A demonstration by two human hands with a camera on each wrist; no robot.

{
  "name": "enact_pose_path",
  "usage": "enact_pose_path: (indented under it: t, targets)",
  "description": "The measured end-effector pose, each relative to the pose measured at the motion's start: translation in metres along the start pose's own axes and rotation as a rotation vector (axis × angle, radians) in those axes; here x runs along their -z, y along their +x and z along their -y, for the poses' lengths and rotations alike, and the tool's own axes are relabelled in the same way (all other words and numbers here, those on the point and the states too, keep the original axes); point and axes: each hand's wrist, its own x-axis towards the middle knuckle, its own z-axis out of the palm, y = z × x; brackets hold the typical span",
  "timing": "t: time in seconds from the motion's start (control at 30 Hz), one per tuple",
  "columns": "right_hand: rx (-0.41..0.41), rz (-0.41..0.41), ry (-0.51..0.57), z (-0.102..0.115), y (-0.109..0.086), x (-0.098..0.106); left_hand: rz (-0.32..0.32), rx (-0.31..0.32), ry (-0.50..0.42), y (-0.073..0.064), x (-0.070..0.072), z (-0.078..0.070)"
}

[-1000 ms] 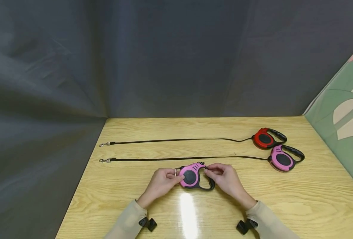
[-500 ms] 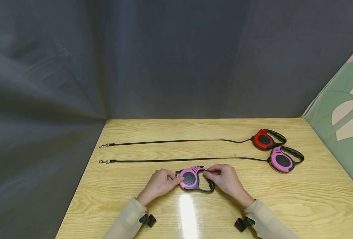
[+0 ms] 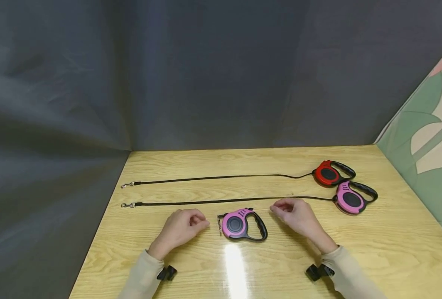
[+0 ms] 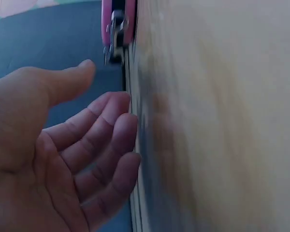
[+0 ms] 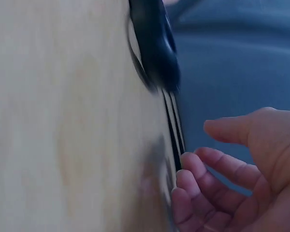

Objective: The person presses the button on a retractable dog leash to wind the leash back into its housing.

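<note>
A pink and black retractable dog leash (image 3: 234, 225) lies flat at the front middle of the table, its black handle loop to the right. Its metal clip (image 3: 219, 225) sits at the left end, close against the case; the left wrist view shows this clip (image 4: 117, 34) too. To the left of the leash is my left hand (image 3: 181, 228), fingers loosely curled around nothing. My right hand (image 3: 296, 216) is off the handle's right side, likewise holding nothing, thumb apart from the fingers in the right wrist view. The black handle (image 5: 157, 46) shows there above the fingertips.
Farther back, a red leash (image 3: 326, 173) and a second pink leash (image 3: 349, 198) lie side by side at the right. Their black straps run left across the wooden table (image 3: 191, 162) to metal clips (image 3: 128, 205). A dark cloth (image 3: 221, 74) hangs behind.
Both hands have let go of the front pink leash and drawn apart, the left hand leftward, the right hand rightward. The leash stays on the table.
</note>
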Motion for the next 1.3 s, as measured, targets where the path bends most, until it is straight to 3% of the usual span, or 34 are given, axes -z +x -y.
enact_pose_path:
  t: [0.27, 0.57, 0.93, 1.3]
  targets:
    - [0.001, -0.054, -0.066, -0.023, 0.004, 0.055, -0.143, 0.063, -0.014, -0.012, 0.037, 0.026]
    - [0.037, -0.172, -0.227, -0.058, 0.008, 0.112, -0.262, 0.080, 0.179, -0.028, 0.068, 0.064]
    - [0.050, -0.242, -0.277, -0.092, 0.011, 0.141, -0.303, 0.132, 0.212, -0.038, 0.095, 0.092]
    - [0.055, -0.258, -0.398, -0.118, 0.017, 0.169, -0.377, 0.125, 0.256, -0.042, 0.106, 0.116]
